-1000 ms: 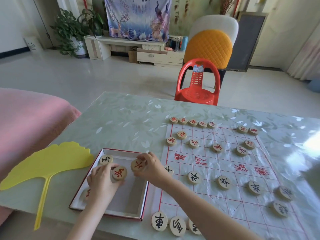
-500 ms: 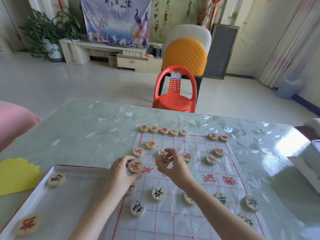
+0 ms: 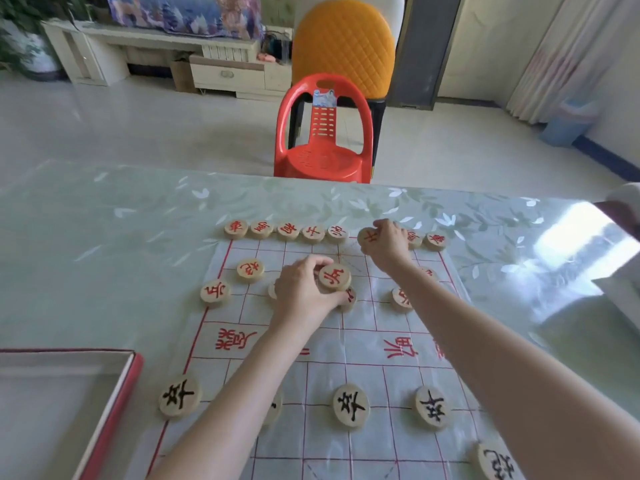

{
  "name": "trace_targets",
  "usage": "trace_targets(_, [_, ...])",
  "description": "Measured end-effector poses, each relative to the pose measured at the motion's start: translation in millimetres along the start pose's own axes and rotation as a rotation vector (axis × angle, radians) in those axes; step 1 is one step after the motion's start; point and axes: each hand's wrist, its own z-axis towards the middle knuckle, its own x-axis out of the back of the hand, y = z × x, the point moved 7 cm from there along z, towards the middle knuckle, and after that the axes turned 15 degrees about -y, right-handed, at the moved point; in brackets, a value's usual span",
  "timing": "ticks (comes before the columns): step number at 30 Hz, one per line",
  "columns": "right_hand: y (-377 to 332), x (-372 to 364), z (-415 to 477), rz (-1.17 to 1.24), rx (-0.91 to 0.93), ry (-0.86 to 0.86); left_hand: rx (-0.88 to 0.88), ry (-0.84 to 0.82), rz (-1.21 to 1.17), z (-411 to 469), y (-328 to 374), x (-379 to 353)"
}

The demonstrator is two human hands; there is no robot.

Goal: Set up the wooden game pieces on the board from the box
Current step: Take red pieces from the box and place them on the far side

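Red plastic chair point(image 3: 323, 157): stood at the far edge of the surface point(image 3: 104, 237), which wore a glossy pale-green leaf-patterned cover.
Orange quilted chair point(image 3: 343, 46): directly behind the red chair, taller.
Dark framed panel point(image 3: 426, 50): behind and right of the red chair, upright at the wall.
Low white cabinet point(image 3: 162, 57): behind and left of the red chair; a patterned blue cloth point(image 3: 183, 12) hung above it.
Potted plant point(image 3: 20, 36): far left of the red chair.
Curtain point(image 3: 561, 53), blue bin point(image 3: 568, 123): far right of the red chair.
Pale floor point(image 3: 138, 126): beneath the red chair.
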Motion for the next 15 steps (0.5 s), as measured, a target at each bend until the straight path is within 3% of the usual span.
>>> trace_targets(6, [7,-2,27,0.014,-0.025,0.033,0.012,0.001,0.014,10,-10,-12])
trace_targets(11, [12,-18,32,-0.039,-0.032,-0.051,0.010,-0.004,0.018,5,-16,-12])
trace_targets(15, [12,-6,13,0.064,0.036,-0.022,0.019,-0.029,0.054,0,-14,-15])
